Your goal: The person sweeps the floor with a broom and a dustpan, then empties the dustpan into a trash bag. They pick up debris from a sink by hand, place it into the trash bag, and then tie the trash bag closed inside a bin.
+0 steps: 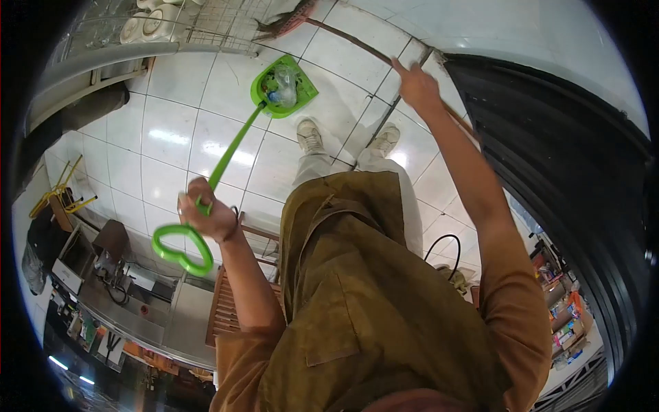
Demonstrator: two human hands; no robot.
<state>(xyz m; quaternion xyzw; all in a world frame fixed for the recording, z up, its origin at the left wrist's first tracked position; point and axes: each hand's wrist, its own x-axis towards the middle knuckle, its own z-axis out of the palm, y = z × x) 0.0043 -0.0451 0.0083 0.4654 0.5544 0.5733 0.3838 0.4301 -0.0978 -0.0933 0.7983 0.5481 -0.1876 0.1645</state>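
My left hand (209, 216) is closed around the long handle of a green dustpan (302, 103), just above its heart-shaped grip end. The pan rests on the white floor tiles in front of my shoes, with clear crumpled plastic (285, 86) and dark bits of dirt inside. My right hand (419, 86) grips the brown stick of a broom (350, 39), and the stick runs on down past my forearm. The broom's reddish, dark-bristled head (292, 20) is at the top of the view, apart from the dustpan and beside a wire rack.
A wire rack (226, 27) with white jugs (161, 22) stands at the upper left. On the right is a black shutter-like panel (549, 165). A metal counter (147, 309), a wooden slatted seat (220, 309) and a yellow-framed stool (65, 192) are at the left.
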